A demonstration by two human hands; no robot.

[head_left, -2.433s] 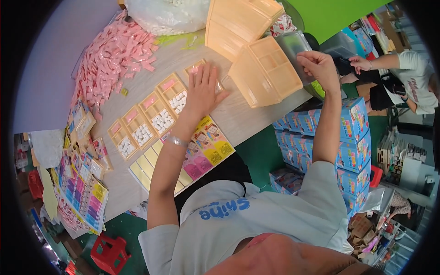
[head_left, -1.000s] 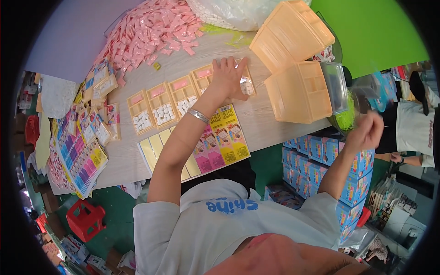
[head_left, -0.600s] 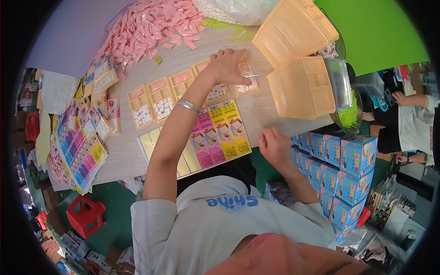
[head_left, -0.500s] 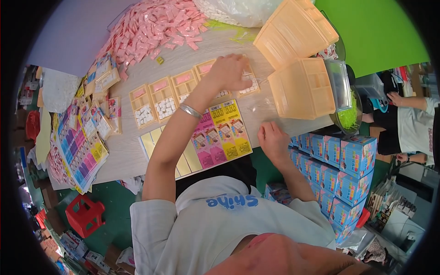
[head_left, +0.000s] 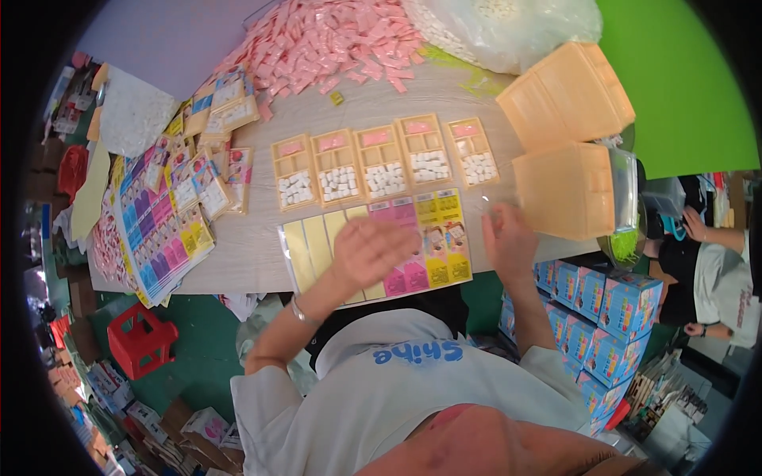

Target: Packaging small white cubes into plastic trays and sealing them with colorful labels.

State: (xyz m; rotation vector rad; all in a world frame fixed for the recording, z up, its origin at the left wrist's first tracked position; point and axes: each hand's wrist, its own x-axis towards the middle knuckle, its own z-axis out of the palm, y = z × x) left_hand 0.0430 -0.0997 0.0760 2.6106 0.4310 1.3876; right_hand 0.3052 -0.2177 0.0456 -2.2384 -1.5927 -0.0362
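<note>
My left hand (head_left: 375,252) hovers over a sheet of stickers (head_left: 444,270), fingers stretched out flat with nothing seen in them. The sheet has peeled pale yellow strips on its left and pink and yellow labels on its right. Beside its right edge is my right hand (head_left: 509,239), fingers curled in; whatever they might hold is hidden. Beyond the sheet stand several small cream compartment trays (head_left: 384,161) in a row. Each has white cubes (head_left: 429,166) in its near part and a pink packet (head_left: 417,127) at its far end.
Pink packets (head_left: 325,44) lie heaped at the back, near a clear plastic bag (head_left: 540,32). Stacked cream trays (head_left: 563,190) stand at the right. Printed sheets (head_left: 159,222) and finished-looking packs cover the left. Blue boxes (head_left: 627,305) and a red stool (head_left: 141,339) are below table level.
My left hand has drawn back from the rightmost trays to above the sticker sheet, and its fingers are straighter. The whole view has shifted, so the table appears further right and lower.
</note>
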